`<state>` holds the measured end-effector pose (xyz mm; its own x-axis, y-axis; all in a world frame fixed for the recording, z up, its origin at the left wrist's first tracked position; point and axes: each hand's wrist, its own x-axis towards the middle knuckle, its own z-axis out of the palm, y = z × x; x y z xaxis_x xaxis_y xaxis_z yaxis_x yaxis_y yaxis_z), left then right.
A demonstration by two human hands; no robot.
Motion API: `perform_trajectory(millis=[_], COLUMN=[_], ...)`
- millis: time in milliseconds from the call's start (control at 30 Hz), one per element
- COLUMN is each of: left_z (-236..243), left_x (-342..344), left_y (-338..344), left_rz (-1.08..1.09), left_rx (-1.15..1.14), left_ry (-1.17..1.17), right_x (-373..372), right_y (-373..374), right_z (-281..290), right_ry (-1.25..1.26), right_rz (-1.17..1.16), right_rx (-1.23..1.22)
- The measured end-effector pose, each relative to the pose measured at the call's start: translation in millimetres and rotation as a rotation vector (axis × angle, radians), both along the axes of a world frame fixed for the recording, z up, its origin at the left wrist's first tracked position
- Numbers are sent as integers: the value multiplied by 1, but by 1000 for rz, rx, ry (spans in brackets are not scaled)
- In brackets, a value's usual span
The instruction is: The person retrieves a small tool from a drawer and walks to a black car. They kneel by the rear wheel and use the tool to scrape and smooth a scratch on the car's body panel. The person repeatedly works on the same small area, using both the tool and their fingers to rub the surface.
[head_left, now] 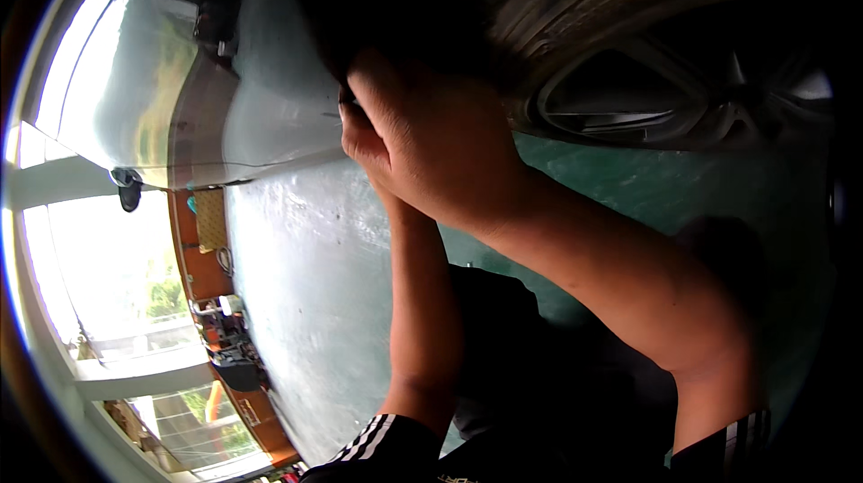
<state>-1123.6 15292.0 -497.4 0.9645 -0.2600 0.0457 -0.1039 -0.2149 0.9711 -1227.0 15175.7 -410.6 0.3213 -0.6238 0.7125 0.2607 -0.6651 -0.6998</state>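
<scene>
from the head: right hand [449, 137] curled, left hand [362, 143] mostly hidden behind, at the car's dark wheel arch [387, 6], near the tyre [584, 6]; cannot tell any grip; seemingly midway, nothing visibly finished, remainder unclear.

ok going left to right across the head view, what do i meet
Middle window → tan board against the brown wall panelling → right hand → spoked wheel.
</scene>
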Motion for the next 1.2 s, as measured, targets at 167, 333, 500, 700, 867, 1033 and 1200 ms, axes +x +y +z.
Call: perform_trajectory(millis=[167, 333, 500, 700, 867, 1033, 1200], left_z=[-3, -3, 1, -3, -9, 1, 15], left_x=[-3, -5, -4, -3, -5, -7, -14], left_y=[-2, -2, 0, 2, 3, 6, -5], left_rz=[0, 3, 7, 3, 0, 6, 28], left_rx=[27, 26, 24, 17, 1, -18, 106], left_ry=[-24, -30, -33, -34, -41, -92, -181], right_x=[0, 0, -3, -4, -4, -8, -4], right_y=[1, 0, 1, 2, -1, 0, 1], right_z=[-2, -7, -5, -3, -6, 2, 3], right_ry=[-21, -39, -24, 3, 16, 88, 72], right_rz=[-1, 54, 51, 49, 61, 157, 95], right_rx=[34, 31, 24, 21, 20, 17, -10])
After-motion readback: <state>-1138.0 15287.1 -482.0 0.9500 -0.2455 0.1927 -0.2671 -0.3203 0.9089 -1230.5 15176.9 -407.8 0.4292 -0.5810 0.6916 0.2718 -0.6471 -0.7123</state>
